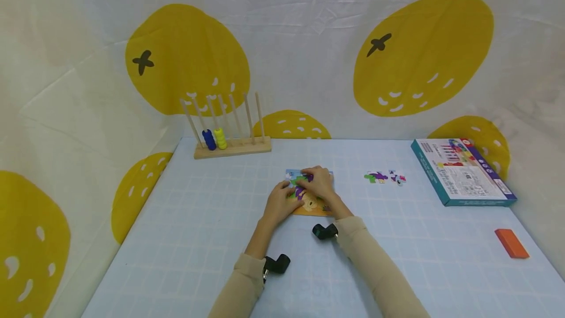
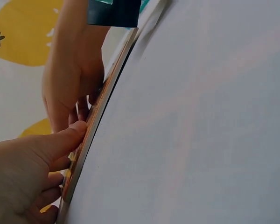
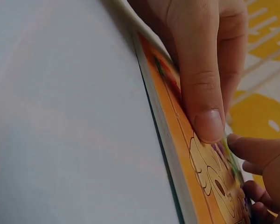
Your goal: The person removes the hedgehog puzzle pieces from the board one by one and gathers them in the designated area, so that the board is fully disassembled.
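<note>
A small picture puzzle board [image 1: 312, 210] with an orange lower border and a cartoon animal lies flat on the table, under both hands. My left hand [image 1: 280, 203] rests on its left side; in the left wrist view the thumb [image 2: 72, 135] lies over the board's edge. From the right, my right hand [image 1: 321, 184] reaches across the upper part. Its thumb [image 3: 207, 112] presses down on the picture in the right wrist view, close to the left hand's fingertips. The hands hide much of the picture. Loose puzzle pieces [image 1: 376, 177] lie to the right.
A wooden peg rack [image 1: 238, 150] with blue beads [image 1: 209, 140] and yellow beads [image 1: 220, 138] stands at the back left. On the right are a flat printed box [image 1: 468, 175] and an orange block [image 1: 512, 243]. A patterned cloth [image 1: 282, 38] hangs behind the table.
</note>
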Tool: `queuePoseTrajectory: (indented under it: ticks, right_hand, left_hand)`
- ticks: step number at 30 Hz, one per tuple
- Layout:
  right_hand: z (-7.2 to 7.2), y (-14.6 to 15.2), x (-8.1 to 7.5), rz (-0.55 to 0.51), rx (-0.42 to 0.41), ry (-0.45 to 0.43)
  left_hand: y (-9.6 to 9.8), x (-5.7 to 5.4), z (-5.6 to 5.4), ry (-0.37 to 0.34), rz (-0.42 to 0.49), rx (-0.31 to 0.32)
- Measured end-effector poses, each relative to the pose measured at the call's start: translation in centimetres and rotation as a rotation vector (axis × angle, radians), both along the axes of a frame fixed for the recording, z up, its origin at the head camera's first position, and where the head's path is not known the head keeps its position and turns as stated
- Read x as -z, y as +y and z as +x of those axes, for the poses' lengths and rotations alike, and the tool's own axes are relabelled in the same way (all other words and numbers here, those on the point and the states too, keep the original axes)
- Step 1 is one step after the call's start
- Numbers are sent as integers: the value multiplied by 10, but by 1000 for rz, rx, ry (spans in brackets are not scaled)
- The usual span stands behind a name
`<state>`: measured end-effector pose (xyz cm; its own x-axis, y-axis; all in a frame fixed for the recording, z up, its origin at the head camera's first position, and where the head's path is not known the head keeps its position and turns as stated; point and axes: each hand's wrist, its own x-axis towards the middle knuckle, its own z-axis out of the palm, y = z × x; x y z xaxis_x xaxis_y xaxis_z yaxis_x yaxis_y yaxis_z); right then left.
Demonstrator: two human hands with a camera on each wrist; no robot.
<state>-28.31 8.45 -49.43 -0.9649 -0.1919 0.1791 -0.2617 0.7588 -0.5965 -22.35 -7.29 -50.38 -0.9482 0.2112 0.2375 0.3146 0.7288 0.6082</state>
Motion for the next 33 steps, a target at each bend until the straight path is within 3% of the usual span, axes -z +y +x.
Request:
queuePoseTrajectory:
  ticks: [10, 24, 33]
  right_hand:
    - [-2, -7, -1, 15, 17, -52]
    - [-10, -1, -14, 72, -52, -195]
    - [-10, -3, -11, 31, -24, -201]
  left_hand:
    - [-1, 1, 8, 11, 71, -15]
    - [0, 7, 6, 36, 88, -21]
    - [-1, 7, 6, 24, 85, -17]
